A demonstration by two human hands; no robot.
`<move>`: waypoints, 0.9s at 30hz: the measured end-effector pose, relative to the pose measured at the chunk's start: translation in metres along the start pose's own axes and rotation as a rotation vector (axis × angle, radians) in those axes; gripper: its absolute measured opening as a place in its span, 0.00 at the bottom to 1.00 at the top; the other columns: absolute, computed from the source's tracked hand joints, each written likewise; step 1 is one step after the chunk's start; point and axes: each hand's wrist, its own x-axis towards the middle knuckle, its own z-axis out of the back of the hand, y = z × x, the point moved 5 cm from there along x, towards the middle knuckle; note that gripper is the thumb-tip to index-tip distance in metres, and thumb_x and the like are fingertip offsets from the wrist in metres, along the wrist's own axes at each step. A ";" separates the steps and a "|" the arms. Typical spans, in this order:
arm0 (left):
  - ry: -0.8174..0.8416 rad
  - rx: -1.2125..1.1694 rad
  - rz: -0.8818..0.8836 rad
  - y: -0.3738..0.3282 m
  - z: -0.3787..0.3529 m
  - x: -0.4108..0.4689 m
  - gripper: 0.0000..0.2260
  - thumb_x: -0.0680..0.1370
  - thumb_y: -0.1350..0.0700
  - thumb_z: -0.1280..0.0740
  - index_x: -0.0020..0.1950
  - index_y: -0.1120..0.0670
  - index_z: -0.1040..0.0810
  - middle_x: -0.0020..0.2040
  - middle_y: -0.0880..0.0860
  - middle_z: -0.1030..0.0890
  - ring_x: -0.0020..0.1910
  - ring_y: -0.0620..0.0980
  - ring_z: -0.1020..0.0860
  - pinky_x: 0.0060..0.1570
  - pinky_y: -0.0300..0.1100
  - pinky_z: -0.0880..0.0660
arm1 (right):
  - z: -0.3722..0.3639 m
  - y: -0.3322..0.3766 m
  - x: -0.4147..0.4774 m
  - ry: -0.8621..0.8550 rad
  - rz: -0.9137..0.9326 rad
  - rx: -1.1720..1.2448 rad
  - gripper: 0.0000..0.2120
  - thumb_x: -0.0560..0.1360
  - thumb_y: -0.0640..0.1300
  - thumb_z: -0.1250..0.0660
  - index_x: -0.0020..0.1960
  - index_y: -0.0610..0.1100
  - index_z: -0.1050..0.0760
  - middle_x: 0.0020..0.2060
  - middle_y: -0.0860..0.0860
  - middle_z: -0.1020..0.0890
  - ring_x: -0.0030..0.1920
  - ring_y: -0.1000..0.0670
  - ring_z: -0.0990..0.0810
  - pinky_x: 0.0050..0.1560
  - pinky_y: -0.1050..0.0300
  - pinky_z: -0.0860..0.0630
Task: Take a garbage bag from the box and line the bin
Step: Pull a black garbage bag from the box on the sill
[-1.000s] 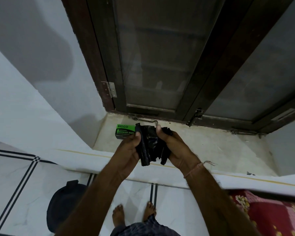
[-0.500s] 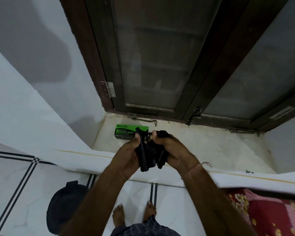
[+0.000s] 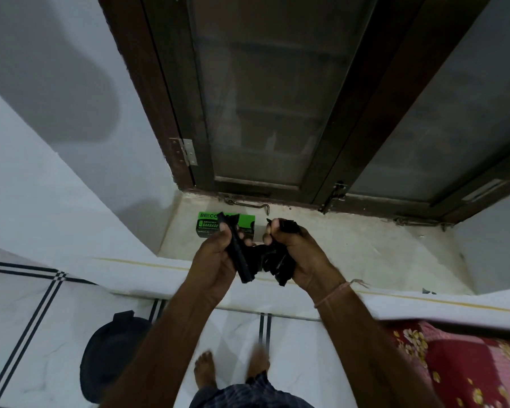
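A black garbage bag [image 3: 256,259], still folded and crumpled, stretches between both hands above the window ledge. My left hand [image 3: 214,260] pinches a folded strip of it with thumb on top. My right hand [image 3: 299,254] grips the bunched other end. The green and black garbage bag box [image 3: 211,223] lies on the ledge just behind my left hand, partly hidden by it. A dark round bin [image 3: 108,353] stands on the floor at lower left, beside my left forearm.
A pale stone window ledge [image 3: 365,251] runs under dark wooden window frames [image 3: 171,113] with latches. White tiled floor with black lines lies below. A red floral cloth [image 3: 459,369] is at lower right. My bare feet show at the bottom.
My hands have drawn apart, the right one moving right, and the bag is pulled wider between them. More of the green box shows now.
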 end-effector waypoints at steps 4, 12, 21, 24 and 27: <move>-0.016 0.022 -0.046 -0.008 -0.003 0.006 0.12 0.87 0.53 0.46 0.52 0.59 0.28 0.37 0.53 0.27 0.30 0.47 0.24 0.41 0.45 0.17 | 0.002 -0.003 0.000 0.012 -0.006 -0.056 0.12 0.84 0.42 0.37 0.42 0.40 0.26 0.30 0.48 0.25 0.31 0.50 0.27 0.38 0.54 0.25; -0.087 0.090 -0.080 -0.010 0.012 0.015 0.11 0.88 0.54 0.46 0.48 0.56 0.31 0.35 0.50 0.28 0.26 0.44 0.32 0.26 0.37 0.31 | 0.018 -0.011 -0.003 -0.070 -0.050 -0.120 0.13 0.84 0.37 0.38 0.40 0.43 0.27 0.32 0.47 0.28 0.26 0.55 0.30 0.31 0.61 0.29; -0.140 0.215 -0.078 -0.013 0.026 0.020 0.11 0.87 0.54 0.44 0.51 0.58 0.27 0.39 0.53 0.25 0.28 0.45 0.26 0.30 0.40 0.24 | 0.049 -0.006 -0.012 -0.144 -0.122 -0.169 0.12 0.84 0.48 0.36 0.51 0.39 0.22 0.30 0.49 0.29 0.28 0.53 0.29 0.32 0.60 0.29; -0.025 0.086 0.056 0.008 0.007 0.018 0.09 0.86 0.58 0.43 0.57 0.62 0.28 0.41 0.56 0.19 0.37 0.51 0.17 0.43 0.48 0.15 | 0.028 -0.012 -0.014 -0.040 -0.175 -0.247 0.26 0.81 0.64 0.39 0.55 0.41 0.19 0.30 0.52 0.32 0.29 0.53 0.34 0.32 0.60 0.33; -0.024 -0.002 0.030 0.006 0.007 0.026 0.09 0.85 0.61 0.40 0.63 0.62 0.28 0.45 0.57 0.14 0.49 0.53 0.13 0.52 0.50 0.16 | 0.018 -0.018 -0.013 -0.003 -0.090 -0.345 0.33 0.77 0.71 0.41 0.50 0.40 0.18 0.29 0.50 0.28 0.31 0.49 0.28 0.37 0.57 0.26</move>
